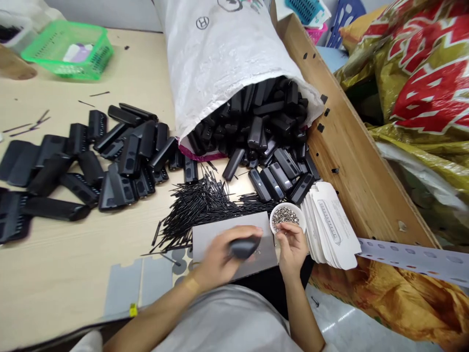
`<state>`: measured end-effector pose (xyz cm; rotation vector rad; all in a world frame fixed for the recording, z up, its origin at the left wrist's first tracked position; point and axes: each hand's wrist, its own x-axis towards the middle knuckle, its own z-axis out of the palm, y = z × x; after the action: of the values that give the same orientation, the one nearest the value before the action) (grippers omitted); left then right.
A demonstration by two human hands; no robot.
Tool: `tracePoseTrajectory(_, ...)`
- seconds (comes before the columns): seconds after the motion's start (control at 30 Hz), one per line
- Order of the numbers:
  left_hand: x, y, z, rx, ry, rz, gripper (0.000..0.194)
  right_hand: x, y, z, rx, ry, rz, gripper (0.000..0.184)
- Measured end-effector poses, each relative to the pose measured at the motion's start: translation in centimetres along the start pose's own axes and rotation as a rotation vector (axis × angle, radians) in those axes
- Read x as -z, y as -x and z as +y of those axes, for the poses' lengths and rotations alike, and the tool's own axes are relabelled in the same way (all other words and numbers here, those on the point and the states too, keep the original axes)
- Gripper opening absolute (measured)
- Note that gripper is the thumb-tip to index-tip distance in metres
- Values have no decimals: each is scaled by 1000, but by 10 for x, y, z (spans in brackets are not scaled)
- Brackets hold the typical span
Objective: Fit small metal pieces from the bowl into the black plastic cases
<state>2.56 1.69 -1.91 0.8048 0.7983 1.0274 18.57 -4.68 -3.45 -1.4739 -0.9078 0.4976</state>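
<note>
My left hand (216,256), smeared by motion, is wrapped round a black plastic case (245,247) above a grey board (269,244). At the near rim of a small white bowl (302,220), my right hand (294,247) has its thumb and fingertips pressed together. Whatever those fingertips pinch is too small to tell. Small shiny metal pieces (285,215) fill the bowl. Just beyond the board lies a heap of thin black sticks (198,205).
Black cases (128,154) spread leftward and spill from a white sack (234,54). White printed cards (331,225) stand beside the bowl. A wooden board (362,142) edges the right side. A green basket (69,51) sits far left.
</note>
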Motion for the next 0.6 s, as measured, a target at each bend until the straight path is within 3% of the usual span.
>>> tracePoseTrajectory(0.1, 13, -29, 5, -123, -429, 17, 38, 20, -15, 10, 41, 318, -15, 10)
tracePoseTrajectory(0.17, 34, -61, 28, -238, -738, 197, 45, 29, -22, 20, 100, 539, -117, 15)
tracePoseTrajectory(0.27, 74, -107, 71, -313, -1002, 519, 50, 33, -25, 34, 155, 775, -179, 21)
tracePoseTrajectory(0.33, 89, -124, 88, -397, -1220, 616, 56, 31, -25, 40, 165, 856, -200, 21)
tracePoseTrajectory(0.37, 89, -128, 89, -440, -1323, 619, 57, 31, -25, 41, 168, 873, -208, 22)
tracePoseTrajectory(0.43, 75, -130, 78, -446, -1502, 511, 52, 30, -25, 41, 168, 873, -218, 23)
tracePoseTrajectory(0.53, 34, -131, 46, -168, -1685, 210, 52, 32, -25, 37, 137, 808, -183, 26)
tracePoseTrajectory(0.6, 12, -136, 30, 29, -1737, 124, 58, 34, -24, 32, 68, 701, -123, 26)
